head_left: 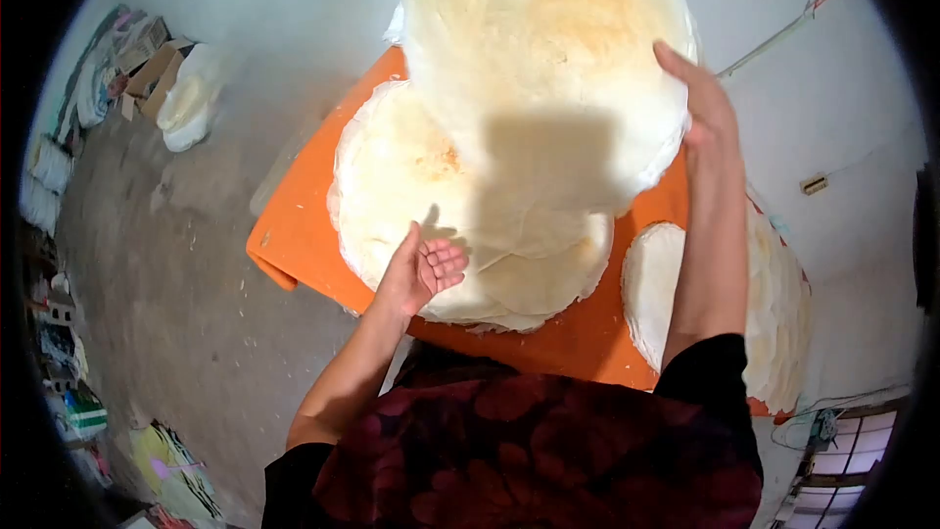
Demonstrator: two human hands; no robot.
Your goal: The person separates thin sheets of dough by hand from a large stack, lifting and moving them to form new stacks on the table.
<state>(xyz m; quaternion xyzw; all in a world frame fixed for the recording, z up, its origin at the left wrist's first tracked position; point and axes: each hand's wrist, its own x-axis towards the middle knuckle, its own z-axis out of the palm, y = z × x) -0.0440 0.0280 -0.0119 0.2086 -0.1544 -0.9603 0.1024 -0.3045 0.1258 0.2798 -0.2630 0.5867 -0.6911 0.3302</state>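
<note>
A large, round, cream-white sheet [558,39] with tan patches spreads across the top of the view. My right hand [710,108] is at its right edge, one digit over the rim and the other fingers mostly hidden; it appears to grip the edge. Below and partly covered lies a second round cream-white piece [392,167] with ragged, layered edges. Over its near left side my left hand [427,269] is open, palm turned up and fingers a little bent, holding nothing. Its shadow falls on the piece.
An orange cloth [304,206] covers the table beneath. More cream-white rounds [774,304] are stacked at the right, near a smaller pale piece [651,284]. A cardboard box [152,78] and a white bundle [191,98] stand on the concrete floor [186,274] at left.
</note>
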